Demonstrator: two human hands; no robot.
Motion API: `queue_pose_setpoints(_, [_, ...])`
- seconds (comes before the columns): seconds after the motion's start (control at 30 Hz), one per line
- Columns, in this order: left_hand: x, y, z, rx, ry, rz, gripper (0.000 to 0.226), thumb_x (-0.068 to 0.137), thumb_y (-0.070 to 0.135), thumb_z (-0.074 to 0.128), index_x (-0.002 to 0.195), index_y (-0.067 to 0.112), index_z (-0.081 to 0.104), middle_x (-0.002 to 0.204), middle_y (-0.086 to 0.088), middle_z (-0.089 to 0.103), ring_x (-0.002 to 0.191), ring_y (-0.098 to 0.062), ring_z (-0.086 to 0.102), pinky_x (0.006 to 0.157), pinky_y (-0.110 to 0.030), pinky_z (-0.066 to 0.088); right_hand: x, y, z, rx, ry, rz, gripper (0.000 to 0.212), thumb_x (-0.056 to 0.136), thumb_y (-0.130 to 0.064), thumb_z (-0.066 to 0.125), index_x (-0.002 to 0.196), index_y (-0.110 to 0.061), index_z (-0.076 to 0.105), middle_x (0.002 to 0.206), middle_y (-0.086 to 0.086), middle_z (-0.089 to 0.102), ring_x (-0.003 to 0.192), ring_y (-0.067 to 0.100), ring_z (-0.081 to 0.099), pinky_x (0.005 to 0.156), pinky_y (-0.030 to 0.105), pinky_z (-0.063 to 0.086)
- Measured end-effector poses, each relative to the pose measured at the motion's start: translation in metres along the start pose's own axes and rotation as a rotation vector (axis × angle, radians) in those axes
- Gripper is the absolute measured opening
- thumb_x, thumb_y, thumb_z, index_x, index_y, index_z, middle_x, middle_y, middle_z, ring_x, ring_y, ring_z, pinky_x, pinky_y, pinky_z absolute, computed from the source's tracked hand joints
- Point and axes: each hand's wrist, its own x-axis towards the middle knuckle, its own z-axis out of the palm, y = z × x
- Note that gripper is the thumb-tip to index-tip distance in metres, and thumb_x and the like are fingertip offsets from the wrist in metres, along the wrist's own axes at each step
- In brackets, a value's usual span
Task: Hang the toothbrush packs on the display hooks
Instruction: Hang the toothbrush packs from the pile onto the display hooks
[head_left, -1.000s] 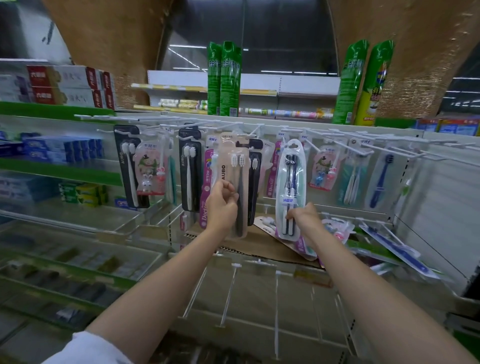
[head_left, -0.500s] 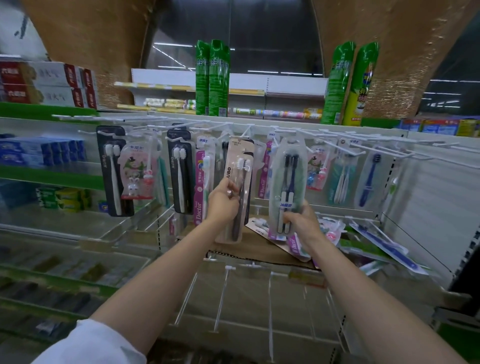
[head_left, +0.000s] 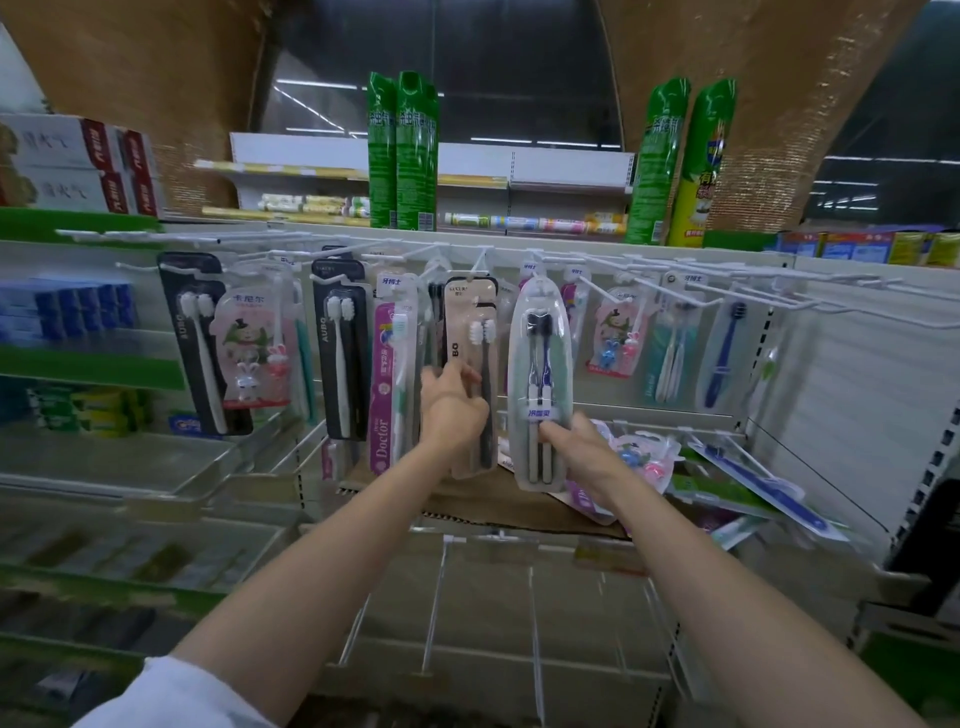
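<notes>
My left hand (head_left: 453, 410) grips a beige two-brush pack (head_left: 470, 332), held upright with its top right under a white hook (head_left: 480, 260). My right hand (head_left: 574, 447) pinches the lower part of a clear oval pack with two dark brushes (head_left: 540, 353), its top at another hook (head_left: 537, 257). Whether either pack's hole sits on its hook I cannot tell. Several other packs hang along the hook row (head_left: 363, 254), among them a pink Doctor pack (head_left: 387, 384) and a black Aubo pack (head_left: 340, 348).
Loose toothbrush packs (head_left: 727, 473) lie in a heap on cardboard (head_left: 493, 504) at the lower right. Bare white hooks (head_left: 831, 296) jut out at the right and more below (head_left: 441, 597). Green spray cans (head_left: 402, 150) stand on top.
Both hands have lifted their packs a little higher toward the hook row. The view has shifted slightly to the right.
</notes>
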Motion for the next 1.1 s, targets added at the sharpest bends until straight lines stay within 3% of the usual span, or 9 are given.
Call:
queue_pose_setpoints(0.1, [-0.007, -0.004, 0.002, -0.014, 0.073, 0.115, 0.021, 0.086, -0.002, 0.053, 0.103, 0.010, 0.053, 0.123, -0.007, 0.032, 0.109, -0.016, 0.042, 0.093, -0.018, 0.032, 0.008, -0.005, 0.006, -0.044, 0.072, -0.011, 0.032, 0.095, -0.022, 0.048, 0.123, -0.012, 0.037, 0.110, 0.005, 0.053, 0.105, 0.022, 0.051, 0.085, 0.036, 0.043])
queue_pose_setpoints(0.23, [-0.007, -0.008, 0.004, 0.100, 0.206, 0.220, 0.024, 0.080, 0.003, 0.059, 0.098, 0.016, 0.050, 0.117, -0.003, 0.027, 0.113, -0.014, 0.029, 0.099, -0.021, 0.025, 0.024, -0.004, 0.009, -0.255, 0.119, -0.005, 0.040, 0.098, -0.024, 0.045, 0.133, -0.009, 0.034, 0.130, 0.013, 0.051, 0.119, 0.030, 0.050, 0.092, 0.037, 0.042])
queue_pose_setpoints(0.33, [-0.010, -0.005, 0.010, 0.038, 0.091, 0.299, 0.021, 0.083, 0.006, 0.058, 0.095, 0.019, 0.048, 0.110, 0.002, 0.030, 0.105, -0.012, 0.038, 0.090, -0.020, 0.032, 0.028, 0.005, 0.006, -0.513, 0.106, 0.007, 0.039, 0.096, -0.020, 0.043, 0.132, -0.005, 0.041, 0.131, 0.016, 0.052, 0.119, 0.033, 0.050, 0.095, 0.036, 0.041])
queue_pose_setpoints(0.47, [-0.015, 0.002, 0.028, 0.003, -0.105, 0.370, 0.014, 0.088, 0.004, 0.052, 0.097, 0.015, 0.055, 0.102, 0.002, 0.048, 0.089, -0.010, 0.049, 0.083, -0.023, 0.044, 0.028, 0.018, -0.019, -0.640, 0.220, 0.007, 0.039, 0.094, -0.010, 0.041, 0.133, -0.003, 0.045, 0.135, 0.021, 0.049, 0.124, 0.036, 0.046, 0.101, 0.041, 0.041])
queue_pose_setpoints(0.67, [-0.011, 0.018, 0.076, 0.108, -0.354, 0.034, 0.021, 0.091, 0.009, 0.050, 0.109, 0.009, 0.061, 0.114, -0.008, 0.061, 0.109, -0.023, 0.056, 0.090, -0.029, 0.044, 0.024, 0.036, -0.082, -0.865, 0.363, 0.136, 0.041, 0.090, -0.011, 0.046, 0.131, -0.006, 0.051, 0.140, 0.019, 0.043, 0.131, 0.036, 0.038, 0.108, 0.041, 0.034])
queue_pose_setpoints(0.8, [-0.009, 0.025, 0.106, 0.250, -0.458, -0.034, 0.017, 0.090, 0.009, 0.047, 0.076, 0.015, 0.053, 0.086, -0.004, 0.053, 0.091, -0.020, 0.049, 0.083, -0.031, 0.044, 0.020, 0.048, -0.112, -0.895, 0.327, 0.256, 0.049, 0.090, -0.023, 0.050, 0.136, -0.009, 0.043, 0.148, 0.021, 0.030, 0.136, 0.038, 0.027, 0.110, 0.043, 0.028])
queue_pose_setpoints(0.87, [-0.009, 0.025, 0.120, 0.321, -0.464, -0.038, 0.013, 0.091, 0.009, 0.046, 0.093, 0.007, 0.058, 0.098, -0.013, 0.057, 0.093, -0.024, 0.052, 0.086, -0.033, 0.045, 0.022, 0.055, -0.123, -0.903, 0.253, 0.257, 0.052, 0.090, -0.034, 0.051, 0.136, -0.012, 0.043, 0.146, 0.017, 0.039, 0.134, 0.036, 0.034, 0.107, 0.041, 0.033])
queue_pose_setpoints(0.93, [-0.009, 0.025, 0.130, 0.392, -0.467, -0.040, 0.027, 0.092, 0.011, 0.046, 0.114, 0.000, 0.056, 0.118, -0.017, 0.058, 0.102, -0.026, 0.054, 0.089, -0.033, 0.044, 0.022, 0.057, -0.128, -0.912, 0.182, 0.249, 0.055, 0.091, -0.045, 0.049, 0.137, -0.017, 0.041, 0.143, 0.013, 0.045, 0.131, 0.035, 0.038, 0.104, 0.041, 0.036])
queue_pose_setpoints(1.1, [-0.007, 0.014, 0.148, 0.516, -0.504, -0.082, 0.034, 0.095, 0.021, 0.043, 0.122, 0.003, 0.051, 0.127, -0.016, 0.054, 0.119, -0.031, 0.050, 0.097, -0.035, 0.039, 0.025, 0.056, -0.130, -0.976, 0.128, 0.205, 0.072, 0.087, -0.068, 0.037, 0.144, -0.023, 0.033, 0.149, 0.008, 0.037, 0.138, 0.035, 0.026, 0.108, 0.044, 0.028])
